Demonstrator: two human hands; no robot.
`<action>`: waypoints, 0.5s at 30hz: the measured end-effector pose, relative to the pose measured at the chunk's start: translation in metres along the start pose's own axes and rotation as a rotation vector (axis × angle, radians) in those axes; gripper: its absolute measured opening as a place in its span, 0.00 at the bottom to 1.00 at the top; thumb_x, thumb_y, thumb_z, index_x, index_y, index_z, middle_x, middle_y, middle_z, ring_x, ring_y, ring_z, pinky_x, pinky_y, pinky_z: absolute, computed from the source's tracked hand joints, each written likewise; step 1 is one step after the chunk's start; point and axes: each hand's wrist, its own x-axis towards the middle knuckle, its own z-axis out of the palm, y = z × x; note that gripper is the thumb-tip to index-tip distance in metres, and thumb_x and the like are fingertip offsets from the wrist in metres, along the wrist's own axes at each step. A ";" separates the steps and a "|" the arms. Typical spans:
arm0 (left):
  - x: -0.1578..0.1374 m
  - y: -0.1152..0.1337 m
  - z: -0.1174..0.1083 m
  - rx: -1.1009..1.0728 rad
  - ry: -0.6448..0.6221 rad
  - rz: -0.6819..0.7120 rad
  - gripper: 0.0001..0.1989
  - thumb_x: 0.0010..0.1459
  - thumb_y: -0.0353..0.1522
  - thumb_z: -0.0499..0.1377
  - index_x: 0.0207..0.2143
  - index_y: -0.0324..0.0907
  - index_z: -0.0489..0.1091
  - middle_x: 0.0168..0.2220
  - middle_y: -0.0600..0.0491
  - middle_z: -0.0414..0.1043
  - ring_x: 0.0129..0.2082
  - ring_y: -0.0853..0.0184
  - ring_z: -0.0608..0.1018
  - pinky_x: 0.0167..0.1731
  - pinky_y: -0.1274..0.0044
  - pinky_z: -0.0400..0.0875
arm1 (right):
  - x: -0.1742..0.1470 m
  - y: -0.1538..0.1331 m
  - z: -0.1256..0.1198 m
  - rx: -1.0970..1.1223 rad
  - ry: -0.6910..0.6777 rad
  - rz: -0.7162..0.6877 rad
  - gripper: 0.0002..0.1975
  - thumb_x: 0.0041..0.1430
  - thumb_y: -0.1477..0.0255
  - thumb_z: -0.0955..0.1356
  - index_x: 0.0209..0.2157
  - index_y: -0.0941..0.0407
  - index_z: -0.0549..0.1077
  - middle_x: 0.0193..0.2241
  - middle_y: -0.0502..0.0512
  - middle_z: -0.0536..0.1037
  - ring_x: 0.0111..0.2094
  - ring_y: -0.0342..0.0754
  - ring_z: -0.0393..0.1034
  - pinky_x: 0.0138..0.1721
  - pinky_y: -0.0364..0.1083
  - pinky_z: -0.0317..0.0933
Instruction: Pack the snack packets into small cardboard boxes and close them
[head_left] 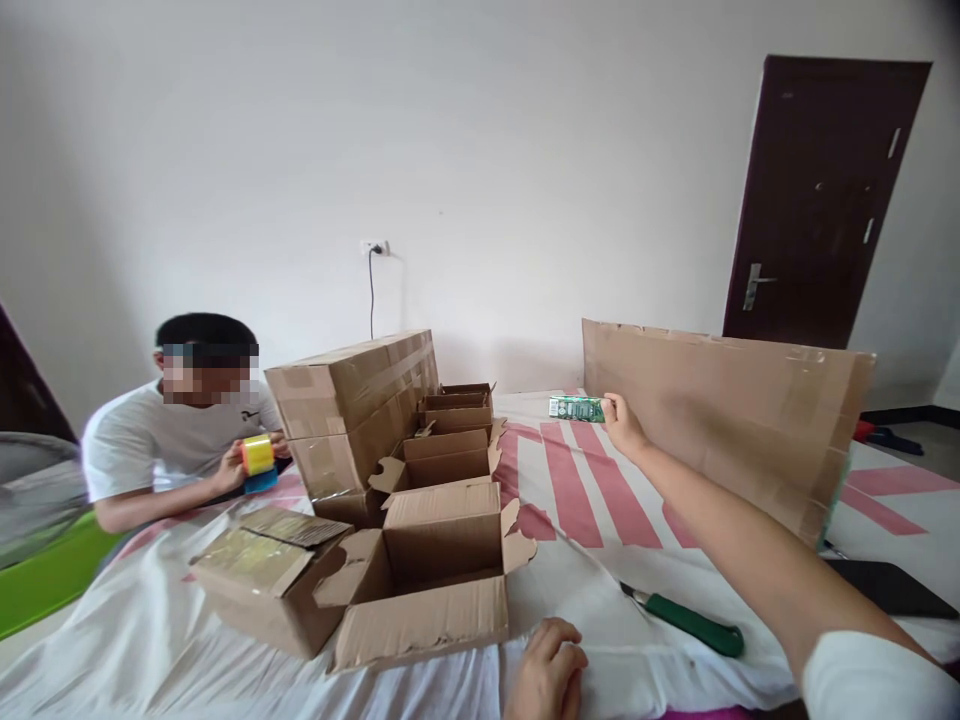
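Note:
My right hand (624,425) stretches far out over the cloth, its fingers pinching one end of a small green printed box (576,409) with a white label patch on its other end. Close to me, my left hand (546,668) rests on the cloth with its fingers curled in and nothing visible in them. Just left of it stands an open cardboard box (442,610), flaps spread. Behind that, more open boxes (448,455) form a row leading away. A utility knife (694,622) with a green handle and its blade out lies to the right of my left hand.
A taped closed box (259,565) sits at the left, with stacked taped boxes (352,400) behind. A tall cardboard panel (720,420) stands at the right, near a black flat object (892,588). Across the left side, a person (165,450) holds yellow tape (259,455).

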 end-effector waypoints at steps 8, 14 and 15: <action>0.007 0.037 -0.053 -0.012 0.028 -0.108 0.14 0.55 0.23 0.51 0.43 0.44 0.66 0.37 0.47 0.75 0.36 0.64 0.77 0.35 0.73 0.73 | -0.082 0.061 0.016 -0.052 -0.207 0.095 0.21 0.63 0.55 0.58 0.44 0.55 0.70 0.47 0.64 0.76 0.53 0.58 0.67 0.56 0.58 0.58; 0.004 0.049 -0.094 0.125 0.376 -0.025 0.16 0.54 0.23 0.52 0.45 0.45 0.63 0.30 0.50 0.72 0.28 0.65 0.74 0.29 0.72 0.70 | -0.203 0.094 -0.001 0.065 -0.597 0.056 0.24 0.57 0.49 0.62 0.44 0.52 0.74 0.47 0.60 0.78 0.50 0.59 0.71 0.52 0.55 0.64; 0.000 0.048 -0.092 0.131 0.406 -0.017 0.15 0.56 0.24 0.51 0.45 0.45 0.63 0.29 0.50 0.72 0.27 0.65 0.74 0.28 0.72 0.70 | -0.217 0.089 0.003 0.092 -0.634 0.063 0.24 0.58 0.49 0.62 0.45 0.52 0.74 0.48 0.60 0.78 0.50 0.59 0.71 0.52 0.54 0.64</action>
